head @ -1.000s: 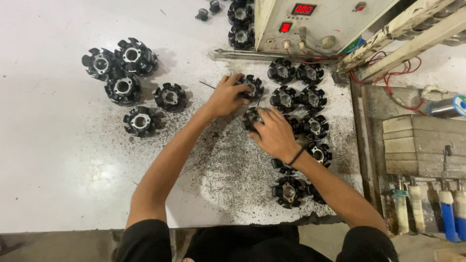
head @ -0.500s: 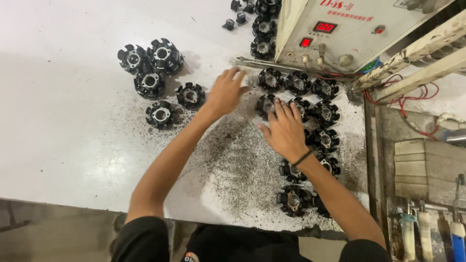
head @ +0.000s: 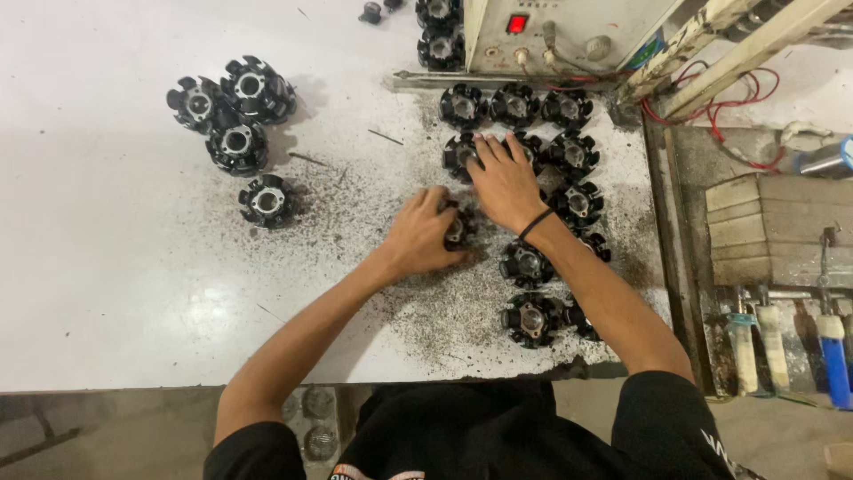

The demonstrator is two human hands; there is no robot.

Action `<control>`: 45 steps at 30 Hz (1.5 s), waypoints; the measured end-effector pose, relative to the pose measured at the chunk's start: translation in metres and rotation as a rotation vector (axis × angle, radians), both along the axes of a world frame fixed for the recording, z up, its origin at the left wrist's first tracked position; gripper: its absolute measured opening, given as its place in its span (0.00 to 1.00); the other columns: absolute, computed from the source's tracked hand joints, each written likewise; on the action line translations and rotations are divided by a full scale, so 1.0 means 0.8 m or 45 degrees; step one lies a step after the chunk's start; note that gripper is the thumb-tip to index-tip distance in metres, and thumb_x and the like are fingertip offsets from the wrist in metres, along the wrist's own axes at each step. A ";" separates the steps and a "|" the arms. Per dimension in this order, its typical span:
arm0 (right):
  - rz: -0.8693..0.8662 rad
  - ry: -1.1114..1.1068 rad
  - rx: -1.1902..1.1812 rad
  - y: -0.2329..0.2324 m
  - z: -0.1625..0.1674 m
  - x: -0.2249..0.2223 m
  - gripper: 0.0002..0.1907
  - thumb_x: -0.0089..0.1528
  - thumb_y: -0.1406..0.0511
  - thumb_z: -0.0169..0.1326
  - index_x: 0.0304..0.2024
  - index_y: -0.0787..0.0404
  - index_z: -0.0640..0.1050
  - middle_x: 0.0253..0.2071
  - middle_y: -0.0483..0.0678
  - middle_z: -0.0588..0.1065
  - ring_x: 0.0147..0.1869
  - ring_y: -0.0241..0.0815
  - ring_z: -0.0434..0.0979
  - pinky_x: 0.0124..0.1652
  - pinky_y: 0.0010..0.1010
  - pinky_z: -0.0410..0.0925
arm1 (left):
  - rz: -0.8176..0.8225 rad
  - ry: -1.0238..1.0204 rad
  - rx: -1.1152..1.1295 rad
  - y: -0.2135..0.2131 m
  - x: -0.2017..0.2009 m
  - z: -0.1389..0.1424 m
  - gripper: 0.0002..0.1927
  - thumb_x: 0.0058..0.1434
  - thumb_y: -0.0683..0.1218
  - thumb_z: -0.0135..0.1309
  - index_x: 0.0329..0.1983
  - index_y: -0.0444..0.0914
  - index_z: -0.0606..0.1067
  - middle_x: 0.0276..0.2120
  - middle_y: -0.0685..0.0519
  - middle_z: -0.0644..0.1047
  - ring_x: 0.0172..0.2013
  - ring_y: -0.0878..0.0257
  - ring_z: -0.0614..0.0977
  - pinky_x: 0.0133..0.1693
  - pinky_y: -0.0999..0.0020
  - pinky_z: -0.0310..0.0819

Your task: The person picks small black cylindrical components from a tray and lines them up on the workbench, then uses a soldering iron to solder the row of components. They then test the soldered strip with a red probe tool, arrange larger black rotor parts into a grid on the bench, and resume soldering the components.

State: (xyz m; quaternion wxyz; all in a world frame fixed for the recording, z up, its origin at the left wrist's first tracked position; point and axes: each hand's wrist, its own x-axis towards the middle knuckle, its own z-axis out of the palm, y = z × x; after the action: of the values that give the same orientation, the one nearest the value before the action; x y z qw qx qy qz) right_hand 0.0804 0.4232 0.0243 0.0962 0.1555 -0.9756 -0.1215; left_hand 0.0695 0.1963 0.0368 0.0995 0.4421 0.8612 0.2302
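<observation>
Many black round finned metal parts lie on a white table [head: 115, 284]. My left hand [head: 418, 238] is closed around one of these parts [head: 458, 228] at the middle of the table, amid dark metal grit. My right hand [head: 505, 182] lies just beyond it, palm down, with spread fingers resting on two parts [head: 457, 153] in a tidy block of parts [head: 569, 156]. A black band circles my right wrist. Two more parts [head: 530, 263] sit beside my right forearm.
A separate cluster of several parts [head: 235, 116] sits at the far left. A grey control box [head: 569, 31] with a red display stands at the back. Red wires [head: 746, 93], a wooden frame and blue-handled tools [head: 831, 351] are to the right.
My left hand has drawn back from the far left toward the middle and now grips a part; the left cluster has one part fewer. My right hand has shifted slightly farther out.
</observation>
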 end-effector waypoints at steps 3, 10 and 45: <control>0.004 -0.060 -0.091 -0.014 0.019 0.053 0.27 0.58 0.60 0.57 0.58 0.64 0.78 0.68 0.62 0.66 0.73 0.55 0.64 0.73 0.54 0.46 | -0.115 -0.051 0.343 0.026 -0.014 -0.030 0.19 0.58 0.58 0.65 0.43 0.41 0.82 0.59 0.41 0.68 0.56 0.46 0.70 0.57 0.48 0.70; -0.132 -0.347 -0.386 -0.050 0.030 0.099 0.24 0.65 0.53 0.56 0.48 0.69 0.79 0.68 0.70 0.65 0.73 0.62 0.63 0.74 0.45 0.49 | 0.141 0.064 0.507 0.053 -0.094 -0.067 0.25 0.53 0.41 0.66 0.56 0.42 0.77 0.59 0.38 0.69 0.54 0.41 0.74 0.57 0.51 0.69; -0.033 -0.123 -0.588 -0.093 0.041 0.185 0.24 0.58 0.52 0.61 0.36 0.69 0.82 0.55 0.64 0.71 0.64 0.62 0.67 0.66 0.51 0.57 | -0.137 -0.090 0.504 0.016 -0.011 -0.039 0.23 0.56 0.45 0.65 0.55 0.40 0.76 0.61 0.38 0.65 0.61 0.39 0.69 0.61 0.48 0.66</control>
State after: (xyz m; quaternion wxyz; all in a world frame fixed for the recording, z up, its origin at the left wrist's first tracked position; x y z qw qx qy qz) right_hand 0.2284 0.3489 0.0572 0.0808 0.1226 -0.9829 0.1112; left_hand 0.0606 0.2095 0.0059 0.0528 0.4901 0.7703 0.4046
